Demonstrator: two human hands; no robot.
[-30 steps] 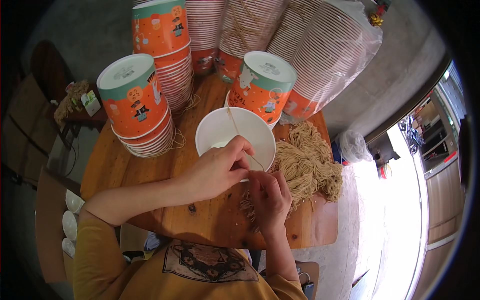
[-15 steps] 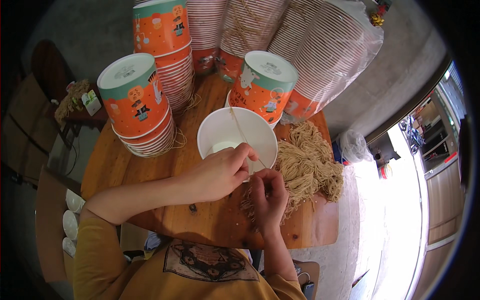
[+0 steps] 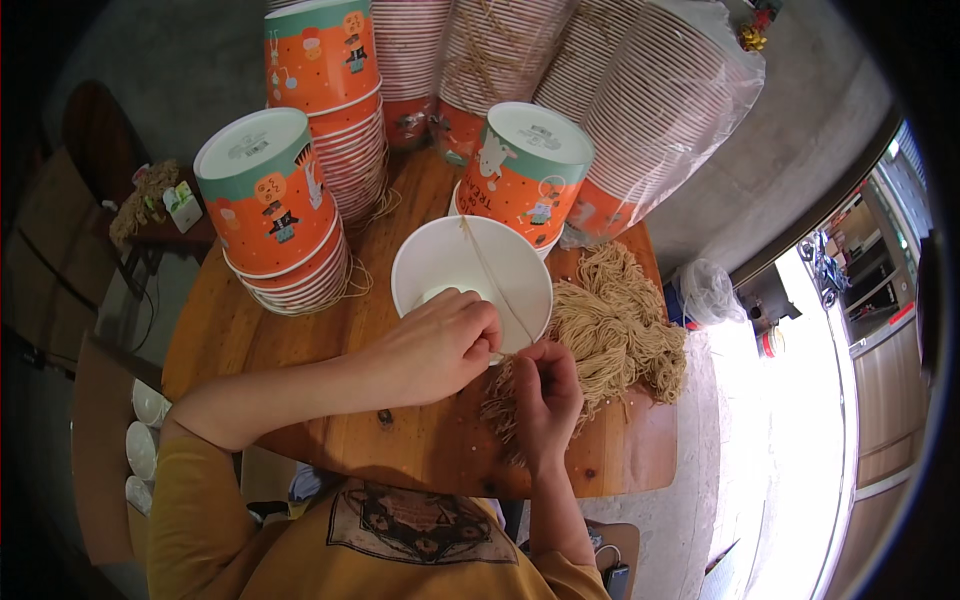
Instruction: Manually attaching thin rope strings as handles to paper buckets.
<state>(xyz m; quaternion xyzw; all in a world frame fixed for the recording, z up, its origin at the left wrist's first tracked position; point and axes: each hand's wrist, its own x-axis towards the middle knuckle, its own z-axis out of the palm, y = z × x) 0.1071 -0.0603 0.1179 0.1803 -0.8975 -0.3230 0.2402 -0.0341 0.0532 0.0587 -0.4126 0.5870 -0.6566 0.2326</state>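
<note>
A paper bucket [image 3: 420,262] with a white inside stands mouth up on the table before me. One thin tan string [image 3: 486,262] crosses its mouth from the far rim to the near right rim. There, my right hand [image 3: 550,395] pinches the string between thumb and fingers. Close beside it, my left hand [image 3: 445,345] reaches over the near side of the bucket, fingers curled in at the rim. The left fingertips are mostly hidden, so what they pinch is hard to make out. A heap of tan strings [image 3: 620,325] lies just right of the bucket and my right hand.
Upside-down orange and green paper buckets [image 3: 270,210] are stacked at the left, another stack [image 3: 525,175] right behind the open one. Tall plastic-wrapped bucket stacks [image 3: 660,110] line the back of the wooden table [image 3: 330,420]. A cardboard box [image 3: 100,450] with white cups sits lower left.
My left fingers have drawn down and curled closer to the near rim. My right hand has shifted slightly right, still pinching the string. The bucket has moved very slightly left.
</note>
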